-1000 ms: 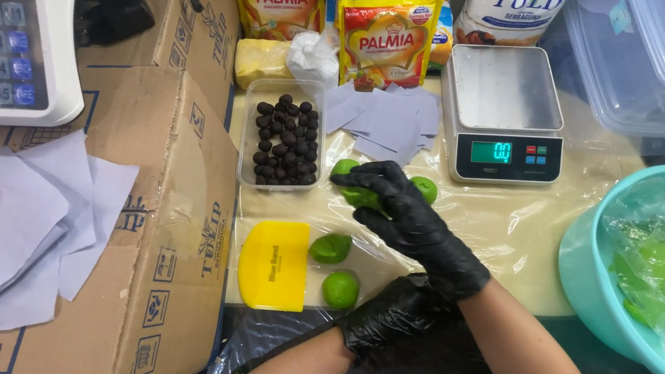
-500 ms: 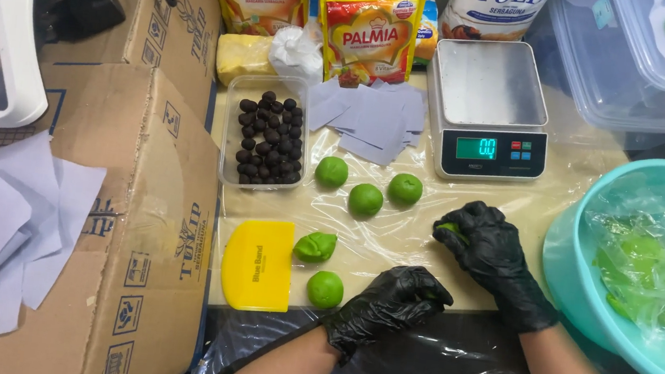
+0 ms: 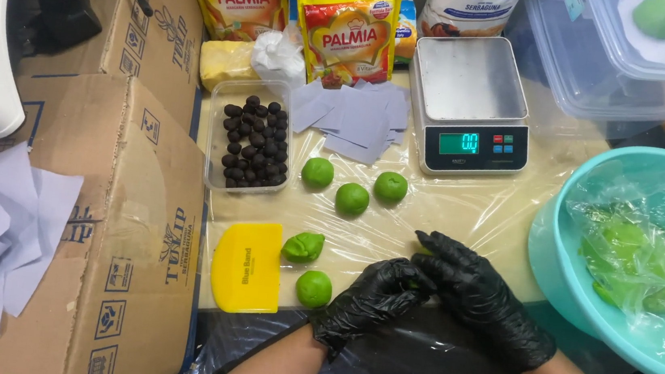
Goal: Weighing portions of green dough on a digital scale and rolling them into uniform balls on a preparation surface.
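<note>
Both my hands wear black gloves and meet at the table's near edge. My right hand [image 3: 478,295] lies cupped over my left hand [image 3: 370,303], and a small piece of green dough [image 3: 414,283] is pressed between them, mostly hidden. Three round green dough balls [image 3: 352,199] sit in a loose row beyond the hands. Left of my left hand lie an uneven green lump [image 3: 304,247] and another green ball [image 3: 314,288], beside a yellow plastic scraper [image 3: 247,267].
A clear tray of dark filling balls [image 3: 254,140] and a digital scale [image 3: 471,103] stand at the back, with grey paper squares [image 3: 355,116] between them. A teal bowl [image 3: 556,233] with wrapped green dough is at right. Cardboard boxes [image 3: 110,214] line the left.
My right hand left the row of three balls, swung right with a bit of green dough, then came back to meet my left hand over it.
</note>
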